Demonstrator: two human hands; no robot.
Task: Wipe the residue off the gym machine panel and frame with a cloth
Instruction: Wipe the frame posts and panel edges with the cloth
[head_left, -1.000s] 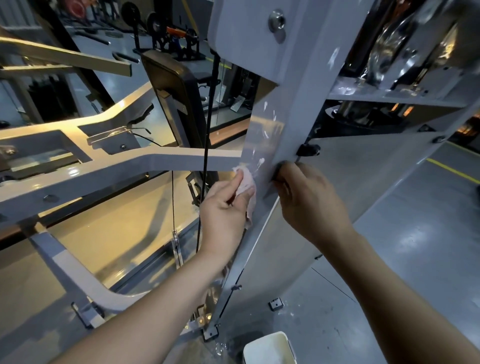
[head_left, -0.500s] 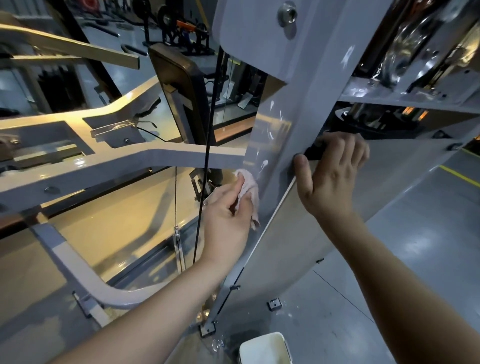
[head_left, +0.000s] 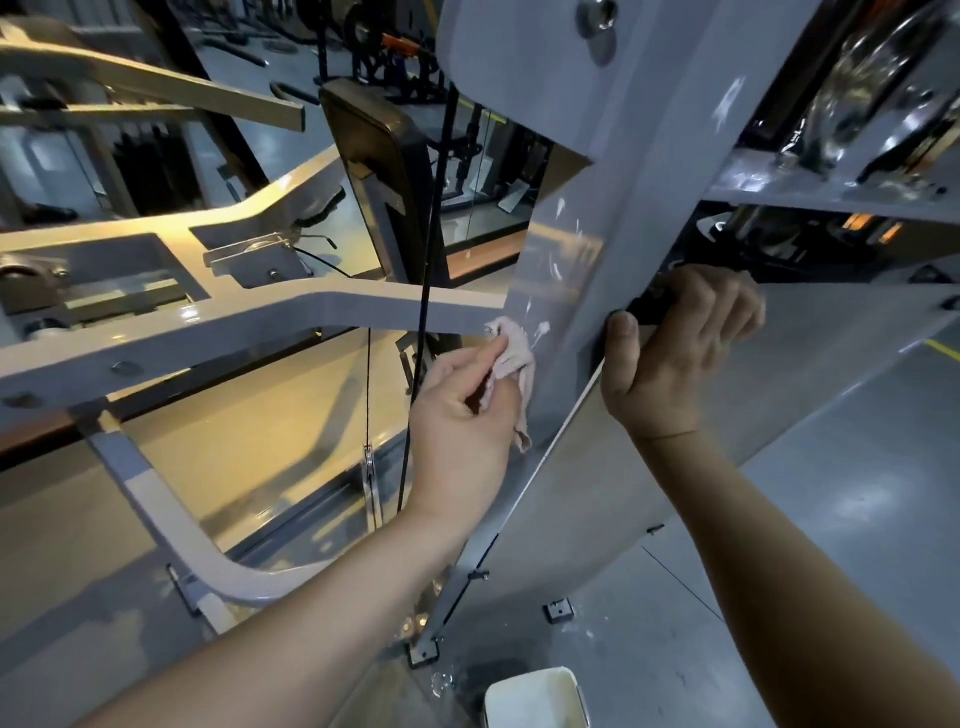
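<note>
The left hand (head_left: 467, 410) pinches a small pinkish cloth (head_left: 511, 353) between thumb and curled fingers and presses it against the grey upright panel (head_left: 566, 270) of the gym machine. The cloth touches the panel where a pale frame arm (head_left: 260, 332) meets it from the left, and a loose corner of the cloth hangs below the hand. White residue smears (head_left: 543, 328) sit on the panel just beside the cloth, with more streaks higher up the same face.

The right hand (head_left: 670, 358) is on the other side of the upright. Its thumb lies along the upright's edge and its fingers are curled over a black fitting (head_left: 649, 309) at the top edge of a large grey side sheet (head_left: 805, 395).

A black cable (head_left: 434, 234) runs down just left of the cloth, in front of a dark padded backrest (head_left: 379, 171). A shiny bolt (head_left: 597, 13) sits near the top of the panel. A white container (head_left: 535, 696) stands on the grey floor (head_left: 857, 493) near the machine's foot, with white specks on the floor close by
</note>
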